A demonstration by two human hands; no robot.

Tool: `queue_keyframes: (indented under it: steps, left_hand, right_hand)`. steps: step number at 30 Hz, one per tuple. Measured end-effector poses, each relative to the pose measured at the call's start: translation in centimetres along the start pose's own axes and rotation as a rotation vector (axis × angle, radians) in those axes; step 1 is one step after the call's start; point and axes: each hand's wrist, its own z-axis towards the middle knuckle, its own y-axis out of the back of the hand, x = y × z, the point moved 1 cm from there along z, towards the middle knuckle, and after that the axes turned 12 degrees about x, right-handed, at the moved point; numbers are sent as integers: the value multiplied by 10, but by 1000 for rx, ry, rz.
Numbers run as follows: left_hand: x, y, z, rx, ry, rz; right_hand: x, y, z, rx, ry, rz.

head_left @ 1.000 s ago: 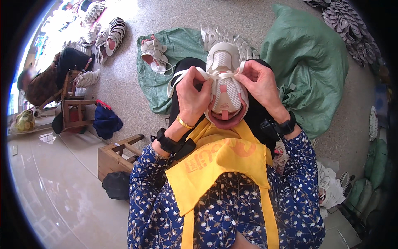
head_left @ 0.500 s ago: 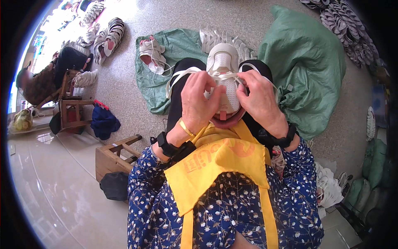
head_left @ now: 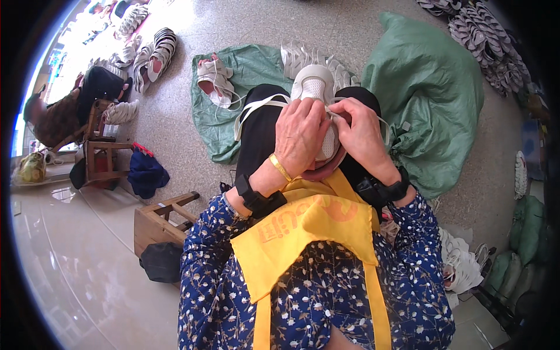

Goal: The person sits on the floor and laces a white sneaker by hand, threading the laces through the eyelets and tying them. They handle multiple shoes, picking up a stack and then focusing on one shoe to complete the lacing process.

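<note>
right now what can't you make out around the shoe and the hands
- Head view: the middle of the white shoe is covered by the left hand and right hand.
- Fingertips and how the lace is gripped: hidden under the knuckles.
- Shoe's heel: hidden by the yellow apron.

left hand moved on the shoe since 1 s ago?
Yes. The left hand slid right across the white shoe, closing on the right hand.

Speckled grey floor [head_left: 175,146] under a spread green sack [head_left: 245,76], a full green sack [head_left: 431,99], scattered shoes [head_left: 153,52], a wooden stool [head_left: 160,221].
</note>
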Motion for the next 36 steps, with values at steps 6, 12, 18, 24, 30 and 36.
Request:
queue_keyframes:
  steps: [6, 12, 18, 24, 30, 36]
  left_hand:
    - [1, -4, 0, 17, -35, 104]
    - [1, -5, 2, 20, -46, 106]
    - [3, -9, 2, 37, -48, 140]
    - [5, -1, 6, 56, -53, 78]
    - [4, 57, -17, 70, -44, 46]
    - [6, 89, -53, 111, 21, -26]
  right_hand:
    - [-3, -1, -2, -33, -7, 179]
    - [-1, 1, -5, -73, 1, 140]
    - [-8, -1, -3, -51, 60, 102]
    - [1, 3, -4, -4, -3, 188]
    - [4, 4, -7, -34, 9, 167]
    - [35, -6, 1, -69, 368, -147]
